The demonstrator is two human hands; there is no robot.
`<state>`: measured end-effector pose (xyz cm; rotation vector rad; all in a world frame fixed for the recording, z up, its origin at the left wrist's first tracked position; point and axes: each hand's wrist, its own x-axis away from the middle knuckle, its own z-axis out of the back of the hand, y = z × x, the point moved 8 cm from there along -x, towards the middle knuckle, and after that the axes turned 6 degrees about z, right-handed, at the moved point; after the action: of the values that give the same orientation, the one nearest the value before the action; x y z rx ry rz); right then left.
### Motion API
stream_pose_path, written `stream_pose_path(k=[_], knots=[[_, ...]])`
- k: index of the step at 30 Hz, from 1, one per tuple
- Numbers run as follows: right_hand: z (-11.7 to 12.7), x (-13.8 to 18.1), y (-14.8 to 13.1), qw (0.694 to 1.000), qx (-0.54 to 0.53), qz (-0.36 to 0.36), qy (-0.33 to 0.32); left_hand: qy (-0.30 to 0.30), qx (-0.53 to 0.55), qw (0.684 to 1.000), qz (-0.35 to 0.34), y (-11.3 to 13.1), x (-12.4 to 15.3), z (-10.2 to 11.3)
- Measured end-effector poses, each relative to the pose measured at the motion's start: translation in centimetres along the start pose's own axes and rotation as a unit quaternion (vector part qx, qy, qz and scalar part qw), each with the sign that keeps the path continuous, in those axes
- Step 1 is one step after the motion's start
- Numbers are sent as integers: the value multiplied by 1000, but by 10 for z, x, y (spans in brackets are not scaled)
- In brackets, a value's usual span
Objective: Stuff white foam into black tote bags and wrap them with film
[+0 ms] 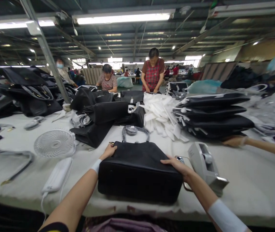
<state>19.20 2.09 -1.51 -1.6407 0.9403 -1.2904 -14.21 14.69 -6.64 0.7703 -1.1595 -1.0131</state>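
A black handbag (pixel 139 174) lies on the white-covered table right in front of me, its base turned my way. Its wrapped handles (pixel 134 130) stretch out beyond the far end. My left hand (pixel 108 151) grips the bag's far left corner, by a small gold-coloured metal fitting. On the right side my right hand (pixel 176 166) clasps the bag, fingers over the upper face and the thumb side partly hidden. Just past that hand lie a phone (pixel 187 187), partly covered by my wrist, and a grey tape dispenser (pixel 206 167).
A white fan (pixel 54 143) and a white power strip (pixel 57 174) lie to the left. Black bags (pixel 96 119) and white paper pieces (pixel 160 112) are heaped beyond. At right, another person's hand (pixel 235 141) touches a bag stack (pixel 215 119). Two people work across the table.
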Motion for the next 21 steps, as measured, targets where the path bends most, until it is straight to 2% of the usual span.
stream_pose_path(k=[3, 6, 9, 11, 14, 17, 19, 21], knots=[[10, -7, -3, 999, 17, 30, 9, -39, -4, 999, 17, 2, 16, 6], [20, -9, -9, 996, 56, 56, 49, -90, -1, 995, 30, 1, 35, 16], [19, -12, -14, 990, 81, 81, 79, -147, 3, 988, 51, -8, 49, 18], [15, -13, -16, 988, 79, 92, 91, -158, -1, 985, 65, -16, 53, 17], [17, -4, -19, 986, 73, 101, 115, -140, -1, 987, 76, -24, 57, 17], [21, 21, -13, 993, 38, 63, 95, -141, 20, 987, 74, -21, 73, 23], [15, 40, -1, 999, 14, 5, 52, -165, 45, 983, 70, -16, 91, 27], [9, 53, 3, 999, 6, -4, 52, -190, 61, 977, 80, -12, 109, 29]])
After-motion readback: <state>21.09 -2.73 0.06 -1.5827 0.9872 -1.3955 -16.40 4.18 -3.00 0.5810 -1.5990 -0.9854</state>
